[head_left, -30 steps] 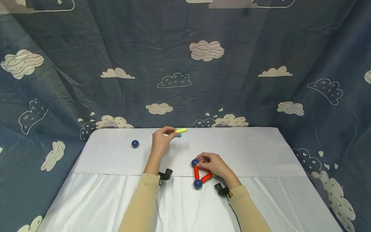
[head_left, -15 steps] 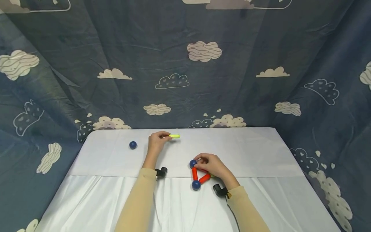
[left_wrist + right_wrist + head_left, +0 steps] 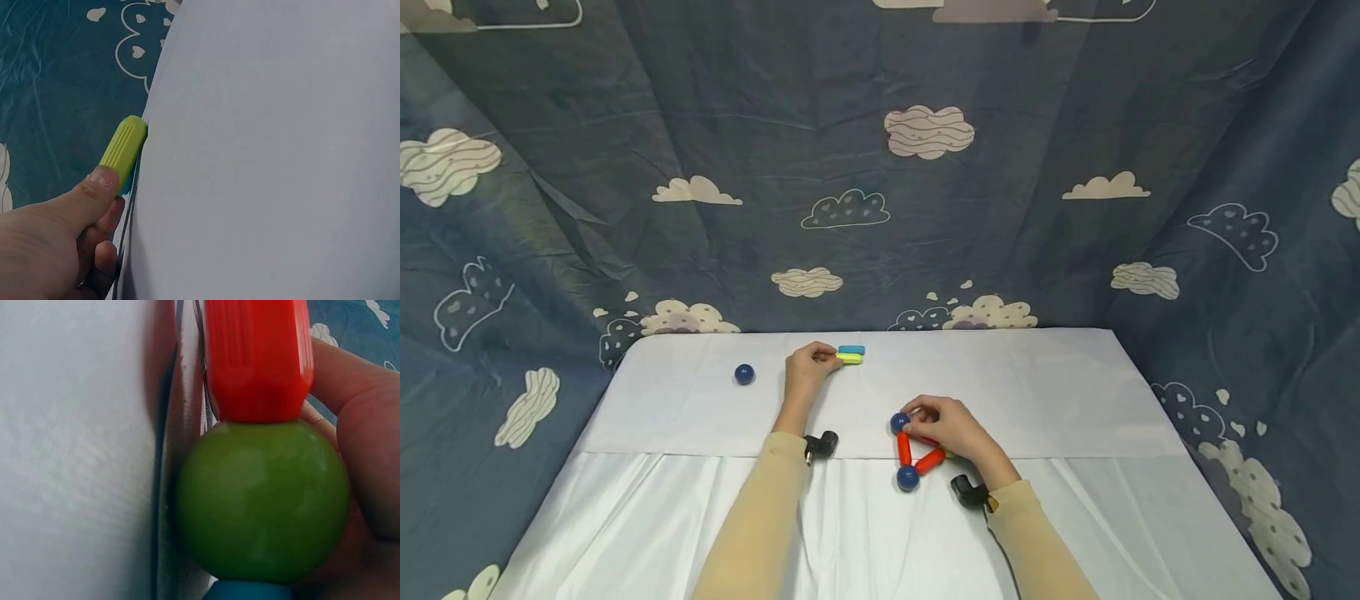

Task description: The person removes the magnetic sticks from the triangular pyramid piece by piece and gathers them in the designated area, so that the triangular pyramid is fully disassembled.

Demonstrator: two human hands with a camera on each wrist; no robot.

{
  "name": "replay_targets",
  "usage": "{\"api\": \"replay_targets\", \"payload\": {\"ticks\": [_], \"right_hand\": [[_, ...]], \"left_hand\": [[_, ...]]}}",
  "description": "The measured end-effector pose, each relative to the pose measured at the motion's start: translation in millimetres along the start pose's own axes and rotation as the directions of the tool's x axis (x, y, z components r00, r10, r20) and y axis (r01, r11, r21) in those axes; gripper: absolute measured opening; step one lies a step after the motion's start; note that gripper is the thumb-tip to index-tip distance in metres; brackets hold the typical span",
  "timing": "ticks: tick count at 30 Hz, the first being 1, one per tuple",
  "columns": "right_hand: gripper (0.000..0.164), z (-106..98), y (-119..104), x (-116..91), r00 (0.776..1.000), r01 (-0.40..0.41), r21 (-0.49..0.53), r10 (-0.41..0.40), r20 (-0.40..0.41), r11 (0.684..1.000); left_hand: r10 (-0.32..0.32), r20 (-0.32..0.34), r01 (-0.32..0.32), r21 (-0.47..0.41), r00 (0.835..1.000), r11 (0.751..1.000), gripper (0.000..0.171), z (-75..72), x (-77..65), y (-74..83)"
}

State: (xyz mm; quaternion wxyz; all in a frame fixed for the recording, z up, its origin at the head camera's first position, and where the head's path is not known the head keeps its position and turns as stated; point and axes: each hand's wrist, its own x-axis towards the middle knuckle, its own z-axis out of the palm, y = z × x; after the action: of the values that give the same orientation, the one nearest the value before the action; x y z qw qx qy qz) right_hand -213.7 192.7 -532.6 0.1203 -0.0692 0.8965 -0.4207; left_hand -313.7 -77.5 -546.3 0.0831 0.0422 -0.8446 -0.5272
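My left hand [image 3: 807,372], near the far table edge, pinches a ridged yellow-green toy rod [image 3: 125,147] between thumb and fingers. A light blue rod [image 3: 852,349] lies right alongside it, mostly hidden behind it in the left wrist view. With thumb and fingertips my right hand [image 3: 951,427] holds a triangle of building rods and balls at its far blue ball [image 3: 899,423]. Two red rods [image 3: 904,450] meet at the near blue ball [image 3: 907,478]. Under that hand, the right wrist view shows a green ball [image 3: 262,500] joined to a red rod [image 3: 257,359], with a blue piece [image 3: 250,590] below.
A loose dark blue ball [image 3: 744,374] sits on the white-covered table [image 3: 1037,392], left of my left hand. A dark blue curtain [image 3: 1000,250] with cloud prints rises behind and at both sides of the table.
My left hand has come slightly left and down with the yellow-green rod, and the light blue rod now shows on its far side. My right hand keeps its hold on the triangle.
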Motion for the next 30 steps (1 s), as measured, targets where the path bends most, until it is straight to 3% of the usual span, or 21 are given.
{"api": "replay_targets", "payload": {"ticks": [19,30], "right_hand": [[0.021,-0.7,0.0,0.4,1.0,0.001,-0.012,-0.001,-0.001,1.0],[0.021,-0.6,-2.4,0.0,1.0,0.023,-0.007,-0.023,-0.004,1.0]], "left_hand": [[-0.002,-0.035,0.004,0.058,0.999,0.998,0.015,9.2,-1.5,1.2],[-0.033,-0.05,0.034,0.015,0.998,0.999,0.023,6.1,-6.3,4.8]]}}
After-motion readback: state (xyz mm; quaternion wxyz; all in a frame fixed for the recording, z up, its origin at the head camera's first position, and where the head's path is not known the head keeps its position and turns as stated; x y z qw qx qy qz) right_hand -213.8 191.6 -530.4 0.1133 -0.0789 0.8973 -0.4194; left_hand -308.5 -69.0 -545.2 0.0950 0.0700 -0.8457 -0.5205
